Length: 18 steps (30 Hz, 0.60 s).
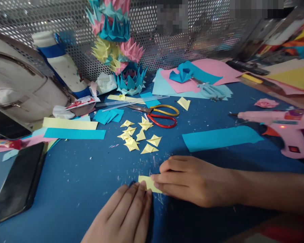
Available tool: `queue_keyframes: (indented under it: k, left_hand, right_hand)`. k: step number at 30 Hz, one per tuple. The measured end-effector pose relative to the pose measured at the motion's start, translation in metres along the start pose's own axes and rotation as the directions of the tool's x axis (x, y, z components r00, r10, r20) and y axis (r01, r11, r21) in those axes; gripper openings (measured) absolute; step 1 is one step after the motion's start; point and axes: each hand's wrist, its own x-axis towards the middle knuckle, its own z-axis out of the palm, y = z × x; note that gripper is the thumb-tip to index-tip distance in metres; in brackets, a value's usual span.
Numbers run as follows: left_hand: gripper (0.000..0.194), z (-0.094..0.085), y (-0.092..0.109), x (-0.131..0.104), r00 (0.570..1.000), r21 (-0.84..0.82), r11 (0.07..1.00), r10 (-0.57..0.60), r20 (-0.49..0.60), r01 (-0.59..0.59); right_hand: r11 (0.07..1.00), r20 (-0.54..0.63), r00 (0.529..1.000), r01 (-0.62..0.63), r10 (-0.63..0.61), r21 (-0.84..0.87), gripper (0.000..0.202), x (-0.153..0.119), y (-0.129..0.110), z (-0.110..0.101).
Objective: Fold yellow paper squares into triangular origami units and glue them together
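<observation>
A small pale yellow paper piece lies on the blue table between my two hands. My left hand comes from the bottom edge, its fingers together and their tips pressed on the paper's left and near side. From the right, my right hand has bent fingers closed on the paper's right end; the thumbs are mostly hidden. Just beyond lie several folded yellow paper points. Scissors with one yellow and one red handle rest behind them. A blue paper strip is beyond my right hand.
A pink glue gun with a lit orange light lies at the right. On the left are a dark phone, paper strips and a white bag. Behind stand a bottle and a folded-paper tower; coloured sheets lie back right.
</observation>
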Motion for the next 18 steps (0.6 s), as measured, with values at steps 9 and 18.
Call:
queue_keyframes:
  k: [9,18]
  left_hand:
    - [0.036,0.002,0.003,0.011,0.997,-0.082,0.996,-0.045,-0.068,0.039]
    - [0.043,-0.002,0.002,0.013,0.998,-0.021,0.999,0.036,-0.059,-0.038]
  right_hand:
    - [0.999,-0.058,0.998,-0.039,0.038,-0.009,0.022,-0.002,-0.002,0.005]
    - [0.999,-0.087,0.995,-0.044,0.044,-0.001,0.025,-0.004,0.003,0.002]
